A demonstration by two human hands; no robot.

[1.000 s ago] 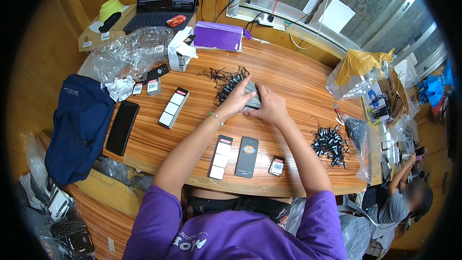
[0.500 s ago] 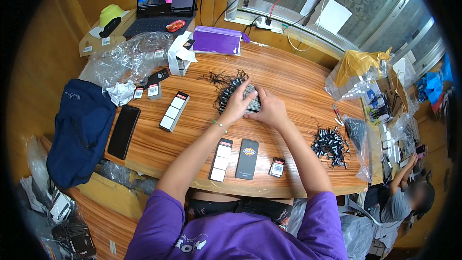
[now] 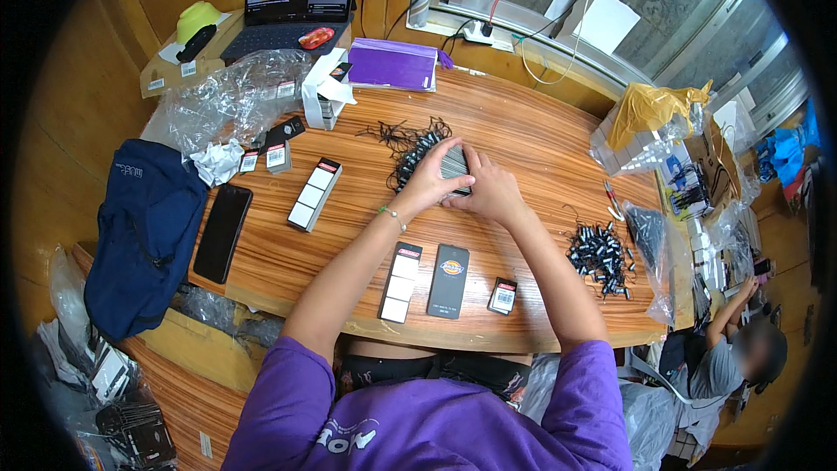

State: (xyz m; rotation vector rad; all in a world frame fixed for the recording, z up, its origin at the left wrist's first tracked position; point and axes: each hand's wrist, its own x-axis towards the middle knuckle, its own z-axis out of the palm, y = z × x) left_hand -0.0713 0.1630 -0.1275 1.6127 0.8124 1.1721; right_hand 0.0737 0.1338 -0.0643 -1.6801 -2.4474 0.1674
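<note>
My left hand (image 3: 433,176) and my right hand (image 3: 488,190) meet at the middle of the wooden table (image 3: 523,135), both closed around a small grey stack of flat pieces (image 3: 454,162). Just beyond the hands lies a tangle of black wires and small dark parts (image 3: 403,139). Close to my body lie a black flat box (image 3: 449,280), a long black-and-white card strip (image 3: 400,269) and a small black tag (image 3: 503,295).
A pile of small black parts (image 3: 600,253) lies right. Another card strip (image 3: 315,194), a black phone (image 3: 223,231) and a blue bag (image 3: 144,227) sit left. Clear plastic bags (image 3: 235,96), a purple box (image 3: 391,64) and a laptop (image 3: 292,0) stand behind. Another person (image 3: 741,353) sits low right.
My hands stay together on the grey stack with only small finger shifts. The view has moved slightly.
</note>
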